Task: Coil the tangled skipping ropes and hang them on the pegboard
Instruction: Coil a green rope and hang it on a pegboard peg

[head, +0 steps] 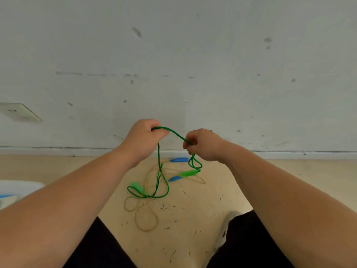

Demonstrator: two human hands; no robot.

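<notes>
A green skipping rope (pixel 174 134) spans between my two raised hands. My left hand (pixel 144 139) grips one part of it in a fist, and my right hand (pixel 201 145) pinches another part. From both hands the rope hangs in loops to the floor, where its two light green handles (pixel 137 187) (pixel 188 173) lie. A tan rope (pixel 145 223) with blue handles (pixel 179 159) (pixel 174 178) lies tangled on the floor beneath the green one. No pegboard is in view.
A scuffed white wall (pixel 173 64) with a baseboard stands just ahead. A wall socket (pixel 18 112) sits at the left. A white box edge (pixel 17 187) shows at the left border. My dark-trousered legs and a white shoe (pixel 228 229) fill the bottom.
</notes>
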